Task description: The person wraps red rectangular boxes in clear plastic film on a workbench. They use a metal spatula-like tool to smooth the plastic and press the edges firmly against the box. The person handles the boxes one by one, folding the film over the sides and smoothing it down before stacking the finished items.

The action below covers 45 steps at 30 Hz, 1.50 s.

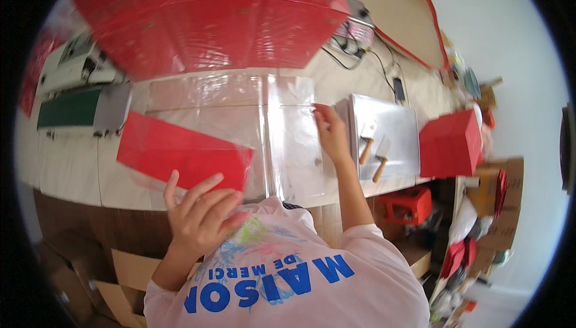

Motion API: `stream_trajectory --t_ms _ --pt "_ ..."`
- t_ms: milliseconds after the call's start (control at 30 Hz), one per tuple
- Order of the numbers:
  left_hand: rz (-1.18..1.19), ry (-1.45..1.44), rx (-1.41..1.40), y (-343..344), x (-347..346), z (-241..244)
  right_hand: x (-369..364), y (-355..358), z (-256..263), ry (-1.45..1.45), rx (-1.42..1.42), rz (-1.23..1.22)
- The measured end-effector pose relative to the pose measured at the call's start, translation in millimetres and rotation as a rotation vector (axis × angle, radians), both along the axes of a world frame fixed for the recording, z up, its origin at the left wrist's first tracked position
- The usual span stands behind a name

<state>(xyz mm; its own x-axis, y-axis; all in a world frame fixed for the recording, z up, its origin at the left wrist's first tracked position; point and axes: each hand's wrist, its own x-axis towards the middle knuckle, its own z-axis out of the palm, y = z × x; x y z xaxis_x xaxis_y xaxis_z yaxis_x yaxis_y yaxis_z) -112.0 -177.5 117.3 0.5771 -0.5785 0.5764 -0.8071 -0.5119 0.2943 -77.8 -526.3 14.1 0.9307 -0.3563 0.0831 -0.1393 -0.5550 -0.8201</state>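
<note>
A flat red rectangular piece [184, 148] lies slanted at the table's front edge, with clear plastic film around it. My left hand [202, 215] is over its near right corner, fingers spread; whether it grips the film there cannot be told. Clear plastic sheets or bags [294, 148] lie flat on the table in front of me. The fingertips of my right hand [332, 132] pinch their right edge near the far corner. Just right of that hand is a silver metal-topped slab [396, 125] bearing two wooden-handled scrapers [366, 148], [381, 161].
Large plastic-covered red sheets or boxes [207, 35] fill the far side. A machine with a green belt [67, 110] stands left. Cables [382, 65] run at the back right. A red box [450, 146] sits right, above a red plastic stool [407, 204]. An open carton [135, 269] is low left.
</note>
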Motion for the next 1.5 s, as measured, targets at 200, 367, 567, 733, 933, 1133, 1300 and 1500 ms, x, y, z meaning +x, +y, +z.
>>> stream_trajectory --t_ms 200,367,567,733,933,1133,1300,1500 --pt "-0.002 0.243 0.264 -25 6 41 -139 -120 -43 0.115 -0.692 -0.780" --pt "0.201 0.310 0.231 -49 8 51 -180 -144 -75 0.524 -0.656 -0.956" --pt "0.339 0.374 0.462 -65 11 66 -187 -177 -127 0.542 -0.576 -0.935" --pt "0.416 0.342 0.503 -62 12 62 -181 -172 -124 0.252 -0.276 -0.995" --pt "0.474 0.386 0.323 -47 21 50 -160 -101 -58 -0.230 0.126 -0.729" --pt "0.367 0.319 0.144 -33 28 29 -135 -8 57 0.001 0.042 0.052" --pt "0.344 0.296 0.039 -28 31 15 -125 27 107 0.001 -0.116 0.450" --pt "0.325 0.284 0.005 -23 33 7 -117 43 127 0.025 -0.249 0.522"
